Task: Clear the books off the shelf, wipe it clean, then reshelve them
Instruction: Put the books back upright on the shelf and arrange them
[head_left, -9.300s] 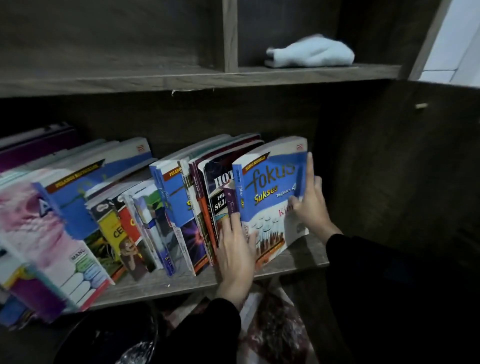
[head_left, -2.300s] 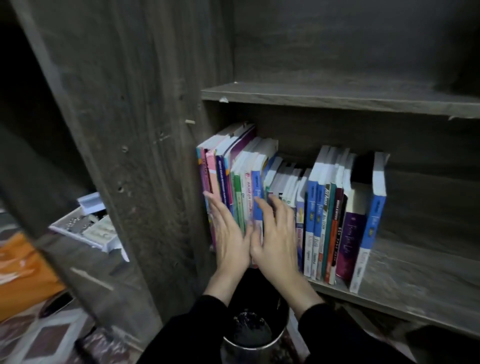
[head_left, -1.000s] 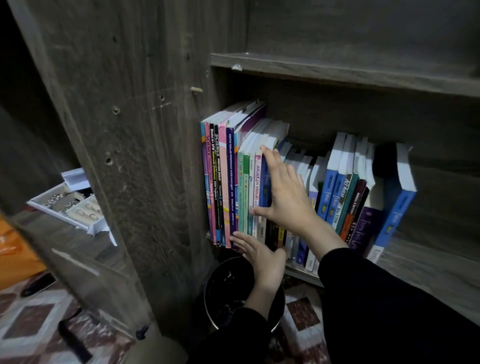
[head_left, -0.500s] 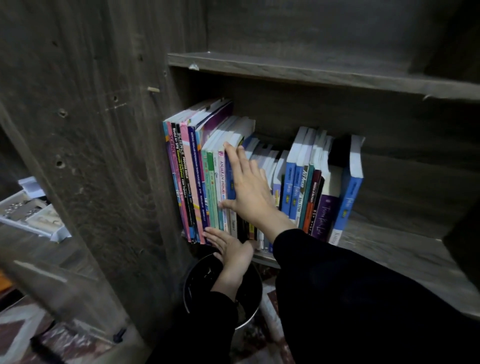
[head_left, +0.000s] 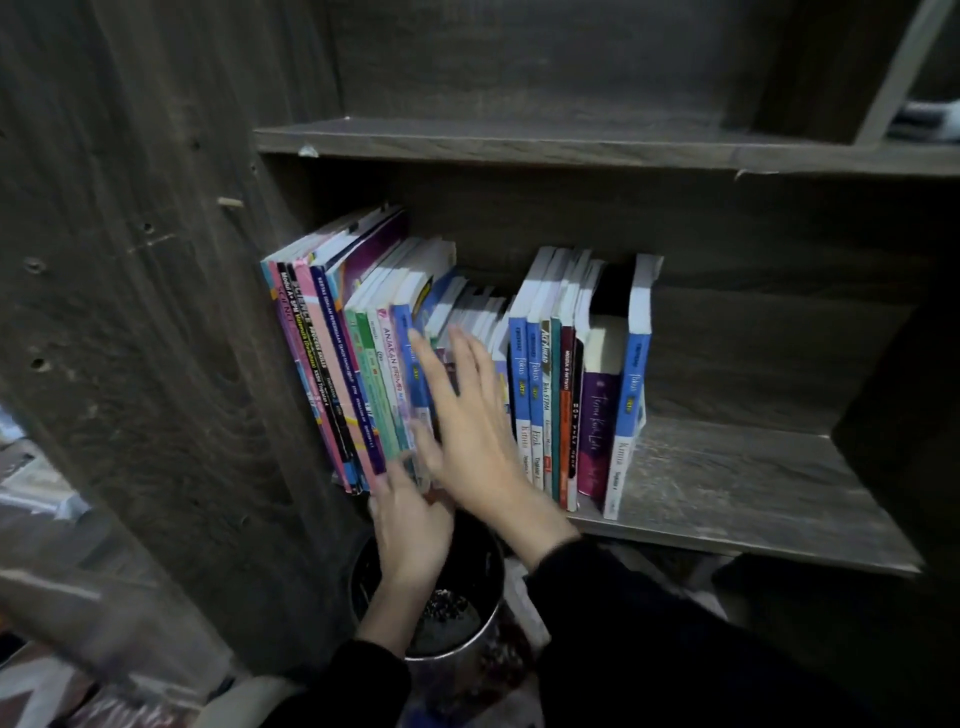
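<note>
Fingers (head_left: 462, 364) of the right hand (head_left: 472, 441) lie straight and spread wide, pressed flat on the spines in the middle of the row of books (head_left: 535, 395), holding nothing. Just under that hand, the left hand (head_left: 410, 525) reaches up to the lower ends of the spines in the row's left part. Its fingers (head_left: 387, 480) are blurred and partly covered, so I cannot tell whether they grip. The books stand on the shelf (head_left: 727, 493), the row's left end against the side panel (head_left: 156, 312). A blue book (head_left: 631, 384) closes the row's right end. Below the row, under both hands, stands a round dark bin (head_left: 457, 613). Above the row runs another board (head_left: 519, 140).
</note>
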